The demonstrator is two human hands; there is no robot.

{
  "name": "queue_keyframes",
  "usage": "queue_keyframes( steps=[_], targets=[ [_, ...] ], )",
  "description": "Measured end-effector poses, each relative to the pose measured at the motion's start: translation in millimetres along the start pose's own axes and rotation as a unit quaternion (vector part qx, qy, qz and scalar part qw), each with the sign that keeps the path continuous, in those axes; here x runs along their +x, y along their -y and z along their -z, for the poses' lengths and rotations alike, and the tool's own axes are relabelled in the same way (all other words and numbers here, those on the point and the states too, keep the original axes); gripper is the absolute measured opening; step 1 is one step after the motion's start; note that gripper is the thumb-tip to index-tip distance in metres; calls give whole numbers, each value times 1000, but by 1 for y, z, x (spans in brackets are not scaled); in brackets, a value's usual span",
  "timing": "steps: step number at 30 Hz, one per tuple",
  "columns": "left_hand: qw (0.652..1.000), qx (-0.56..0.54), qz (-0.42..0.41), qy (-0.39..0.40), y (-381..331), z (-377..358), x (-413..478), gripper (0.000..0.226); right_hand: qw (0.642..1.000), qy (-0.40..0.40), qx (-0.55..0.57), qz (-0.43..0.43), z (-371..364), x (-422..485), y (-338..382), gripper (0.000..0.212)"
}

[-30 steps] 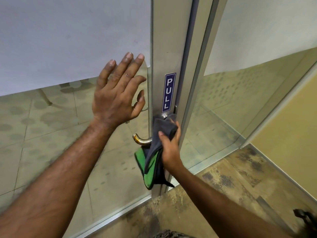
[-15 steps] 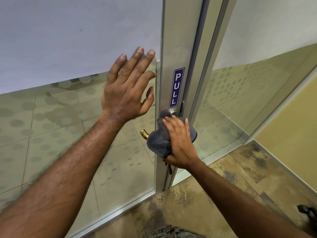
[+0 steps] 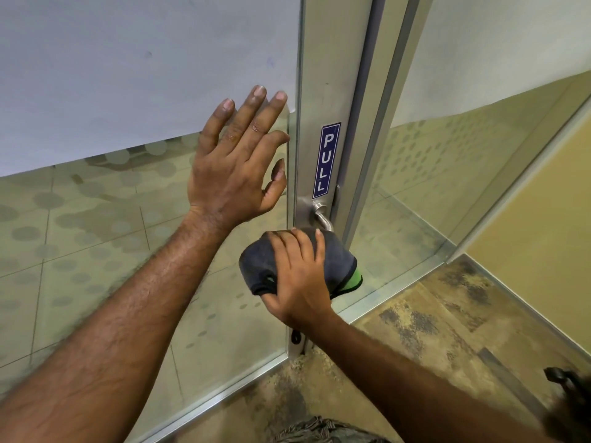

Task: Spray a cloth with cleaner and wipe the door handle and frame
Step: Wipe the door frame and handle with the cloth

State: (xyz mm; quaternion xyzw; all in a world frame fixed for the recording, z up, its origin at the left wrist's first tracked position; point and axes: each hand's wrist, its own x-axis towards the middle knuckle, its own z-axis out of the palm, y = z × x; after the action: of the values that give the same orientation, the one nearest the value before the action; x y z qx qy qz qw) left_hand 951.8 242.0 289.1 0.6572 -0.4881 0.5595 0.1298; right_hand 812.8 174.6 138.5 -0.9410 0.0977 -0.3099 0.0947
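Note:
My right hand (image 3: 297,276) grips a grey cloth (image 3: 339,260) with a green edge, wrapped over the lever of the metal door handle (image 3: 319,212). Only the handle's base and neck show above the cloth; the lever end is hidden. My left hand (image 3: 236,161) lies flat with fingers spread against the glass door panel (image 3: 96,235), just left of the aluminium door frame (image 3: 332,75). A blue PULL sign (image 3: 326,161) sits on the frame above the handle.
A second glass panel (image 3: 431,187) stands to the right of the frame, then a yellow wall (image 3: 543,203). Mottled brown floor (image 3: 431,330) lies below. A dark object (image 3: 563,378) shows at the lower right edge.
My right hand has slid the cloth outward and down along the lever, uncovering the handle's base. The left hand stays pressed on the glass.

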Motion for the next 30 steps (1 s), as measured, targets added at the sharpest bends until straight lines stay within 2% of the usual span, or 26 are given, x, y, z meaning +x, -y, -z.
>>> queue_keyframes(
  steps=[4,6,9,11,14,17,21,24,26,28,30],
  targets=[
    [1000,-2,-7,-2,1,-1,0,29,997,25,-8,78,12,-6,-30,81],
    [1000,-2,-10,-2,1,-1,-1,28,997,55,-30,46,21,7,-33,78],
    [1000,-6,-8,2,1,-1,-1,28,989,121,-81,-31,28,40,-14,60],
    [1000,-6,-8,5,1,-1,-1,28,978,157,-113,-73,26,55,5,59],
    [1000,-5,-6,5,2,-1,-1,27,972,149,-156,-96,17,59,27,61],
    [1000,-9,-4,1,1,-2,-1,27,979,109,-167,-43,8,41,24,66],
    [1000,-11,-5,-5,1,-1,-1,27,990,25,-94,103,0,4,-11,74],
    [1000,-13,-8,-7,2,-1,-1,26,987,16,-78,138,-4,-7,-34,86],
    [1000,-14,-10,-5,2,0,0,27,994,7,-47,97,-5,-13,-45,94],
    [1000,-11,-11,-4,2,0,0,28,1000,-9,14,20,-5,-19,-57,98],
    [1000,-9,-12,-4,2,1,1,28,982,-27,171,-76,-3,-21,-60,92]
  ],
)
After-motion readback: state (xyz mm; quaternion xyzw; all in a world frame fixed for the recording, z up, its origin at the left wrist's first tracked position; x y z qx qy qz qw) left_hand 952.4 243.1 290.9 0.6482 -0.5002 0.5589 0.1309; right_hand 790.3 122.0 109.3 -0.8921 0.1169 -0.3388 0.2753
